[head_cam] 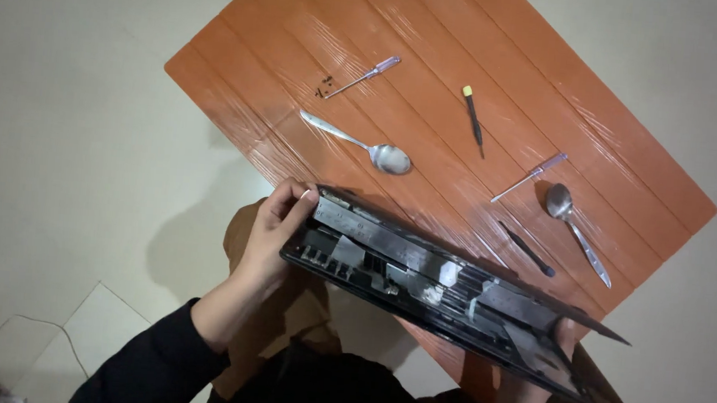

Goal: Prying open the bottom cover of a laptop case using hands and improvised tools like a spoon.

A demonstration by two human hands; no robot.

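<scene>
Orange slatted table (555, 89) under clear plastic wrap, standing on pale floor (66, 119). On it: clear-handled screwdriver (363, 77) with tiny dark screws (326, 85) at its tip, spoon (359, 143) just below, yellow-capped black screwdriver (472, 119) mid-table, second clear-handled screwdriver (529, 177), second spoon (576, 231) beside it, black tool (527, 250) near front edge

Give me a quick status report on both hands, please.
Left hand grips laptop left edge. Right hand holds right end, mostly hidden. Spoon on table beyond, clear.
</scene>
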